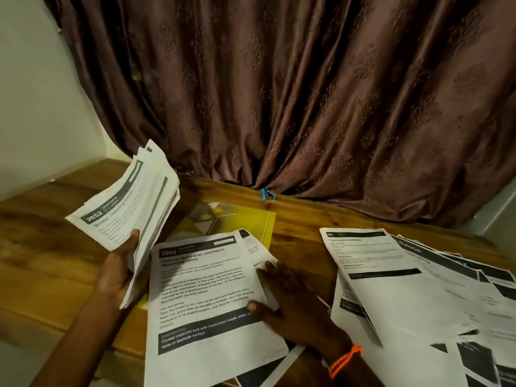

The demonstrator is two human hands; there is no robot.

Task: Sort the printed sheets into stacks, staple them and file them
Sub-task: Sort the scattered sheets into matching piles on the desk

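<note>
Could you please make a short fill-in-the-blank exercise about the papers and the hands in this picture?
1. The left hand holds a bundle of sheets whose top page shows the number ____.
2. The right hand rests on the sheet numbered ____.
3. The right wrist wears an ____ bracelet.
4. A ____ folder lies under the middle sheets.

Missing words: 2652; 3555; orange; yellow

Brown floral curtain (pixel 307 93), yellow folder (pixel 259 227)
</note>
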